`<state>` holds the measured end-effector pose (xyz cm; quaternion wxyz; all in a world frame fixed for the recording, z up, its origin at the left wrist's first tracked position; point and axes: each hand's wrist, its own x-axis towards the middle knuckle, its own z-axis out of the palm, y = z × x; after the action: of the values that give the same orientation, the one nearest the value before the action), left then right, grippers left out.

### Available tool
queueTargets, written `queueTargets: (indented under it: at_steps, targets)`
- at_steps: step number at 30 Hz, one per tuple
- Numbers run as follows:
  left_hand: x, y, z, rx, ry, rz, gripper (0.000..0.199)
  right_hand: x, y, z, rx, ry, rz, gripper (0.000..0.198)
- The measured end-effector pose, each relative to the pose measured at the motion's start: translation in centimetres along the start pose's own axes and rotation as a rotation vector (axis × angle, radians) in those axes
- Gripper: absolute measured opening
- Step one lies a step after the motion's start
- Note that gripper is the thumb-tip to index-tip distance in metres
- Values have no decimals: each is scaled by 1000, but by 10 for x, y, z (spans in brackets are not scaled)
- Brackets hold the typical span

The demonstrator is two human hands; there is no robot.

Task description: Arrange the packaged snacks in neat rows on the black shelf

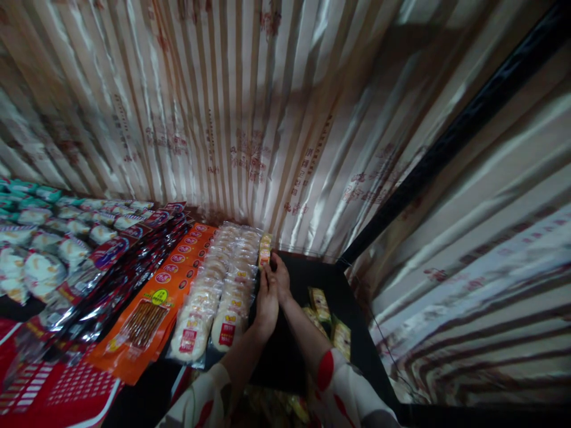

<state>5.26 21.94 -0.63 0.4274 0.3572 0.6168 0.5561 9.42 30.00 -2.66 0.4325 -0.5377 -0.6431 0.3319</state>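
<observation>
**Small, glossy yellow packets (264, 245) met by the left hand (266, 300) and right hand (282, 278)**

The packets are lined at the far right edge of a double row of clear-wrapped, round white crackers (227, 324). Left of that row, flat, shiny orange packaging (181, 273) is laid; right of it, loose yellow packets (341, 337) are strewn on a black table (306, 270). Behind it, a pleated, satiny curtain (250, 113) is hung. Both hands are stretched forward, nearly touching, fingers held together; whether anything is clamped cannot be told.

A snack shop (packets (228, 321) in rows).
</observation>
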Motion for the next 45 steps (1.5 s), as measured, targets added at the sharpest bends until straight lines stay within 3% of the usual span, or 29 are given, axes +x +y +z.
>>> queueTargets:
  at_steps: [9,15,20,24,26,28,31,35,39,45]
  targets:
    - [-40,18,-9,27,-42,-76,55,-27,-27,-19,-130,44,75,44]
    - [-102,22,-26,121,-13,-3,51,-89,-49,-30,-24,47,47,37]
    - [-177,-6,-67,121,-132,195,53,-176,-71,-40,81,-28,-20,32]
    - [-229,-35,-114,181,-244,196,50,-242,-74,-40,71,-186,-150,31]
    - [-242,-49,-136,256,-306,232,47,-266,-66,-34,10,-253,-142,31]
    - [-243,-60,-153,333,-284,218,42,-280,-53,-27,-77,-333,-121,31]
    - [-228,-74,-168,518,-123,137,36,-288,-34,-14,-189,-417,-65,32]
    - [-203,-89,-167,757,-91,5,42,-291,-19,2,-294,-506,73,34]
    - [-196,-101,-154,710,-126,-130,49,-297,-14,13,-276,-582,154,37]
    - [-210,-102,-147,655,-106,-175,52,-302,-7,10,-262,-509,237,32]
